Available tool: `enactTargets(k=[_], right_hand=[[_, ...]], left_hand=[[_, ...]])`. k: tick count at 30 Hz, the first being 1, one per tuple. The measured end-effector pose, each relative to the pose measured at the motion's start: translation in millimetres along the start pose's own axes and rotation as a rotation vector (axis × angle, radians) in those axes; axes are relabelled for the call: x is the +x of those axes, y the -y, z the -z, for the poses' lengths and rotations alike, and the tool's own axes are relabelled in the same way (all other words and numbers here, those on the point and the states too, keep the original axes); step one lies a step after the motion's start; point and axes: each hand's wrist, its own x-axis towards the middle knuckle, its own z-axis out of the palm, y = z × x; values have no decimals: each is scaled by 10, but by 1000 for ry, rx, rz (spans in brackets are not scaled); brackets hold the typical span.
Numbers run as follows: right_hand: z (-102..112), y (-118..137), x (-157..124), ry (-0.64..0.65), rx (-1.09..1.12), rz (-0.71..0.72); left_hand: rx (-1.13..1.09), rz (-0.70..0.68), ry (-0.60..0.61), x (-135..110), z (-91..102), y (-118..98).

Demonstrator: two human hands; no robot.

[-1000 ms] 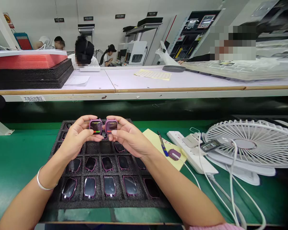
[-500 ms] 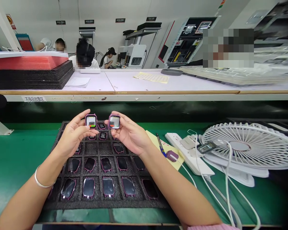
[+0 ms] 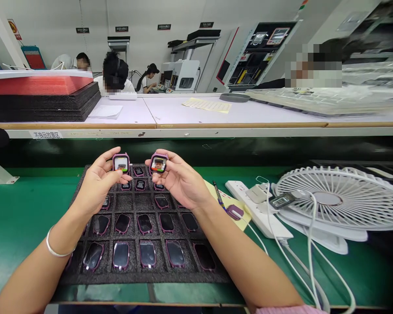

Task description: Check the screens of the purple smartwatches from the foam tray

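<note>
My left hand pinches a purple smartwatch body by its edges, its lit screen facing me. Another purple smartwatch body, also lit, is gripped in my right hand between thumb and fingers. Both are held up over the back of a black foam tray. Rows of watch bodies without straps lie in the tray's compartments, such as a dark-screened one in the front row. A few near the back, including one watch, show lit text. Two compartments in the middle hold nothing.
On the right, a white power strip, loose white cables and a white fan lie on the green bench. A pen and a purple charging puck rest on yellow paper. A shelf edge crosses behind; people sit beyond.
The two watches have moved slightly apart and been tilted, so the reflections on their screens differ. Both hands keep their hold.
</note>
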Motion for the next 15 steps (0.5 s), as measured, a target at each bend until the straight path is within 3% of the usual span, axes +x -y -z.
enactTargets(k=[15], right_hand=[[-60, -35, -71, 89, -87, -38]], left_hand=[[118, -148, 37, -32, -38, 20]])
